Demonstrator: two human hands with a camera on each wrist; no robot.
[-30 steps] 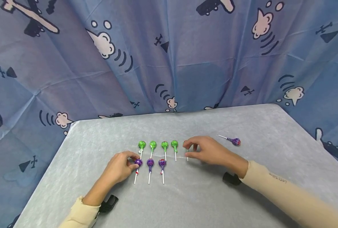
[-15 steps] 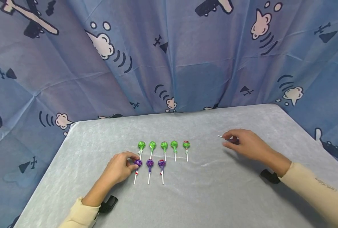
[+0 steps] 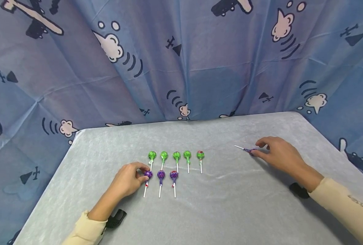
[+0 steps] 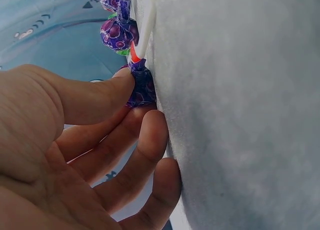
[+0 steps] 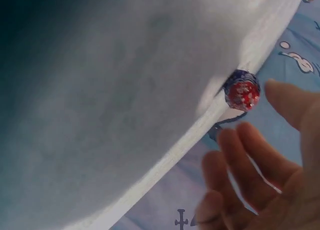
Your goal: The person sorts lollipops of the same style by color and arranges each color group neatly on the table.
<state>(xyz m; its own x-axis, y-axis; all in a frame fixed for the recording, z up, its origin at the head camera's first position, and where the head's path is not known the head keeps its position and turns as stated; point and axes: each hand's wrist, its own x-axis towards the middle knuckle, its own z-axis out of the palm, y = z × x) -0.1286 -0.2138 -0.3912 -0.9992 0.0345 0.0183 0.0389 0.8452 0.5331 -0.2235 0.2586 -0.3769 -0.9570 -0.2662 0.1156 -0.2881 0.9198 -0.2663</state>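
My left hand (image 3: 127, 181) pinches the head of the leftmost purple lollipop (image 3: 149, 174) between thumb and fingers; its white stick points toward me. In the left wrist view the thumb lies on the purple wrapper (image 4: 143, 88). At the right, my right hand (image 3: 280, 154) is spread around a lone purple lollipop (image 3: 246, 149), which lies with its stick pointing left. The thumb partly hides that lollipop's head in the head view. In the right wrist view its red and purple head (image 5: 243, 93) shows between the parted thumb and fingers.
Several green lollipops form a back row, from a left one (image 3: 152, 155) to a right one (image 3: 200, 154). Two more purple lollipops, a middle one (image 3: 161, 175) and a right one (image 3: 174, 175), continue the front row. A blue patterned curtain (image 3: 218, 85) hangs behind the grey-covered table (image 3: 206, 217).
My right hand has left the rightmost green lollipop and moved right to the lone purple one, shifting slightly farther right since half a second ago. My left hand has stayed in place.
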